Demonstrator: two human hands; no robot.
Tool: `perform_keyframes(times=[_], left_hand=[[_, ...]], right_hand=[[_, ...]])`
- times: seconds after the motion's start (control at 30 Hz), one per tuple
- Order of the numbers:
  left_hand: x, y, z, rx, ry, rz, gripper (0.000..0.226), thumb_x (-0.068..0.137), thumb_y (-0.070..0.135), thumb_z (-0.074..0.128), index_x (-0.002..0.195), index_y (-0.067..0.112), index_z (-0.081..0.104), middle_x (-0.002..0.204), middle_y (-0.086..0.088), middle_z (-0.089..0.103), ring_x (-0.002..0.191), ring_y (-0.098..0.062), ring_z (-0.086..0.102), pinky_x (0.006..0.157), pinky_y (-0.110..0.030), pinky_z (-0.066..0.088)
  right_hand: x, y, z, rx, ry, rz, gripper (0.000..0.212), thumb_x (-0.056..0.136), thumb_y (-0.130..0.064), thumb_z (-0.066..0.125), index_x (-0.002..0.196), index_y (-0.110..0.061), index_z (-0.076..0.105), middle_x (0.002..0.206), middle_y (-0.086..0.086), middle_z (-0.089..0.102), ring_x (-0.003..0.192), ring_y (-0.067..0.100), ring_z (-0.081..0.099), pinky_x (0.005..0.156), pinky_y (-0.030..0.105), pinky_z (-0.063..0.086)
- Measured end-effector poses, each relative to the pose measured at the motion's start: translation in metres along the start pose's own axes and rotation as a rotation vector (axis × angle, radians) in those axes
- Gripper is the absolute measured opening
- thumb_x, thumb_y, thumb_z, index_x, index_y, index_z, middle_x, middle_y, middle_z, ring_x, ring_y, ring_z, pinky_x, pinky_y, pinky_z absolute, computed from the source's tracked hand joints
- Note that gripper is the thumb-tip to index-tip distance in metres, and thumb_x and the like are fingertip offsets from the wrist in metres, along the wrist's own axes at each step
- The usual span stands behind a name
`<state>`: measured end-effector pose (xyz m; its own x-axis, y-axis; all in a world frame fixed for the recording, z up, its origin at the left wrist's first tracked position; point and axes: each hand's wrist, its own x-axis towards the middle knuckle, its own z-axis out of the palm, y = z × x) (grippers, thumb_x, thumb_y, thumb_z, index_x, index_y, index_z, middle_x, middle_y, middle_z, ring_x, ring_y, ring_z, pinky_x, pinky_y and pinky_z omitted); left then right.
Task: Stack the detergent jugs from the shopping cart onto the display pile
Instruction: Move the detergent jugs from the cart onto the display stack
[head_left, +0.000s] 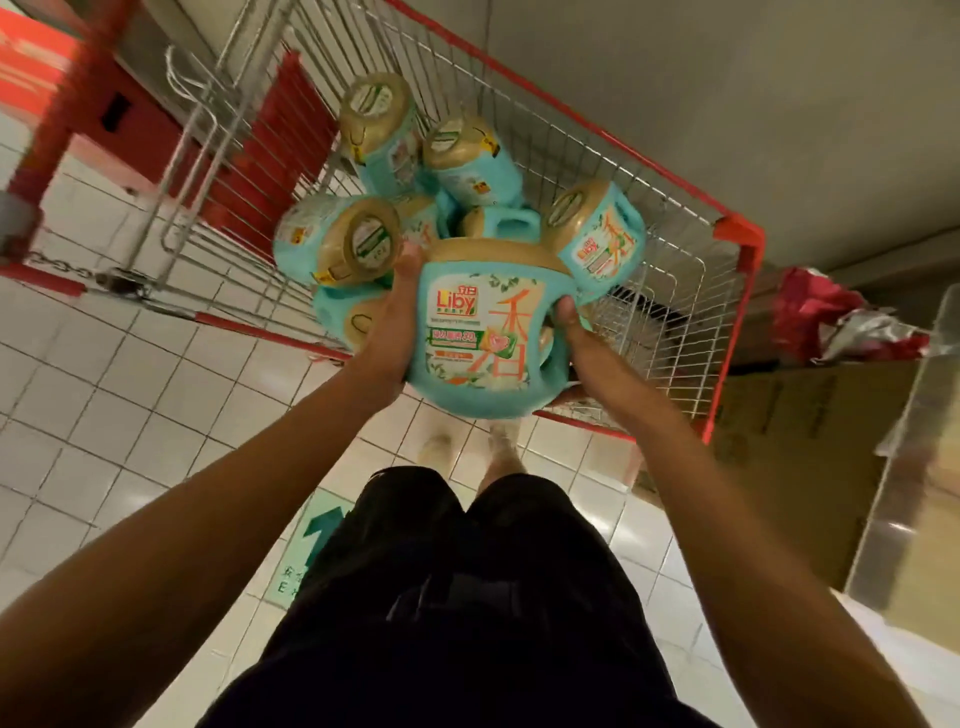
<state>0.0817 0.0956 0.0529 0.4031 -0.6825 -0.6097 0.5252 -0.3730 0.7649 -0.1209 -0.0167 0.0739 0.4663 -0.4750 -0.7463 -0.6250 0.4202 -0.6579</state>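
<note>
abt 8 jugs (483, 332); 1 cart (737, 234)

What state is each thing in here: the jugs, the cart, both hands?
held detergent jug: capped, lifted clear at the cart's near rim, label facing the camera.
left hand: grips one side of it.
right hand: grips its handle side.
jugs in cart: capped, piled askew.
shopping cart: part loaded.
</note>
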Motion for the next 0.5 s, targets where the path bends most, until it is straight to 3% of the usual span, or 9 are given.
perform_keyframes(times=[0.07,0.17,0.23,0.5], left_hand=[[-0.015,0.000,0.002,0.004,-0.064,-0.010,0.068,0.091,0.086,0.044,0.115,0.035,0.081,0.120,-0.011,0.079,0.112,-0.031,0.076,0.086,-0.047,0.064],[-0.039,-0.004,0.016,0.025,-0.179,-0.069,0.072,0.090,0.086,0.045,0.122,0.032,0.079,0.129,-0.012,0.075,0.121,-0.033,0.072,0.097,-0.052,0.060],[-0.055,-0.008,0.033,0.080,-0.245,-0.107,0.070,0.092,0.084,0.044,0.123,0.031,0.079,0.129,-0.011,0.075,0.120,-0.032,0.072,0.097,-0.053,0.060],[-0.133,-0.056,0.130,0.425,-0.516,-0.146,0.066,0.093,0.085,0.036,0.106,0.040,0.083,0.113,-0.006,0.081,0.105,-0.027,0.078,0.089,-0.048,0.065]], right_hand=[[-0.026,0.014,0.014,0.203,0.075,-0.038,0.083,0.083,-0.082,0.027,0.136,-0.029,0.064,0.109,-0.003,0.079,0.097,0.015,0.078,0.078,0.035,0.067],[-0.060,0.038,0.031,0.610,0.177,-0.112,0.074,0.096,-0.071,0.032,0.142,-0.020,0.061,0.131,0.017,0.071,0.123,0.033,0.069,0.101,0.053,0.059],[-0.088,0.057,0.034,0.758,0.242,-0.119,0.071,0.104,-0.065,0.028,0.147,-0.018,0.057,0.142,0.021,0.064,0.134,0.039,0.061,0.111,0.061,0.050],[-0.195,0.170,0.013,1.015,0.555,-0.161,0.074,0.098,-0.070,0.035,0.149,-0.021,0.056,0.137,0.008,0.070,0.130,0.030,0.066,0.107,0.058,0.054]])
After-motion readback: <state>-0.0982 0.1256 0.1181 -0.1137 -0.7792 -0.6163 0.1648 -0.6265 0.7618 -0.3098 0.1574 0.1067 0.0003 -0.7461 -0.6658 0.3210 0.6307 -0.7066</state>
